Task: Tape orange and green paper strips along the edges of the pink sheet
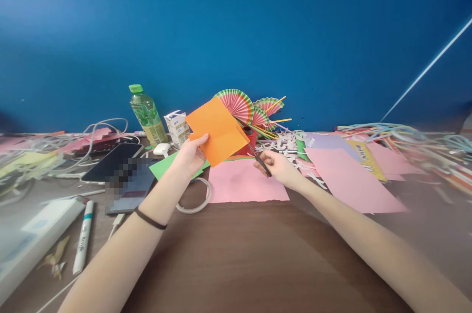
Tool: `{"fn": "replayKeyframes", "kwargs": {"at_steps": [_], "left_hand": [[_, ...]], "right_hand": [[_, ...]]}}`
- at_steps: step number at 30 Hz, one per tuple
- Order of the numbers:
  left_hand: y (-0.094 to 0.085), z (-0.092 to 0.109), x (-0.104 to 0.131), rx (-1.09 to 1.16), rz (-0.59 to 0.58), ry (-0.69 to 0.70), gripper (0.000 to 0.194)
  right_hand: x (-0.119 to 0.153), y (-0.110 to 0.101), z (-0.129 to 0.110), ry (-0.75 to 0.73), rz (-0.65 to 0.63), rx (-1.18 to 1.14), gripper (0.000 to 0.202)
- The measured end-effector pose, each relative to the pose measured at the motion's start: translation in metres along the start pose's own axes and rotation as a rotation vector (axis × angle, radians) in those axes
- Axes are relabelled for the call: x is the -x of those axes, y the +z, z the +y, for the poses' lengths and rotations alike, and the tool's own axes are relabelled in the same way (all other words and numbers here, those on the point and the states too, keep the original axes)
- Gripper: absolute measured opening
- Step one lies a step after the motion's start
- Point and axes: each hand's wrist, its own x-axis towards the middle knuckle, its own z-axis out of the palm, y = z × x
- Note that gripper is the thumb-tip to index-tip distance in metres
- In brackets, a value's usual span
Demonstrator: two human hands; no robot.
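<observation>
The left grip [194, 154] clamps an orange paper sheet [218, 131] above the tabletop [254, 254] as the right grip [272, 164] holds scissors [264, 165] tight at its edge, apparently cutting, the next snip calling for steadiness.

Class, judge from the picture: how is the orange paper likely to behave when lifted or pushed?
The orange paper is probably light, since it looks thin. It seems fairly stiff, spreading nearly flat though the left hand grips only near one edge.
</observation>
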Motion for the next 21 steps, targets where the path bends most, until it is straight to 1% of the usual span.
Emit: {"fn": "replayKeyframes", "kwargs": {"at_steps": [4,6,9,13,16,21], "left_hand": [[-0.0043,-0.0029,-0.0041,-0.053,-0.036,0.077,0.025],[-0.0057,-0.0037,-0.0056,-0.074,-0.039,0.091,0.025],[-0.0069,-0.0038,-0.0067,-0.096,-0.046,0.085,0.024],[-0.0074,-0.0039,-0.0072,-0.103,-0.086,0.087,0.023],[-0.0058,-0.0048,-0.0057,-0.118,-0.087,0.080,0.023],[-0.0015,-0.0068,0.0000,-0.139,-0.097,0.031,0.025]], "right_hand": [[0.0000,0.0004,0.0003,0.014,-0.018,-0.055,0.031],[0.0000,0.0005,0.0012,0.015,-0.036,-0.086,0.030],[0.0002,0.0000,0.0018,-0.001,-0.062,-0.111,0.028],[0.0011,-0.0014,0.0003,-0.011,-0.095,-0.148,0.027],[0.0015,-0.0018,-0.0013,-0.013,-0.122,-0.177,0.027],[0.0014,-0.0010,-0.0037,0.000,-0.109,-0.202,0.028]]}}
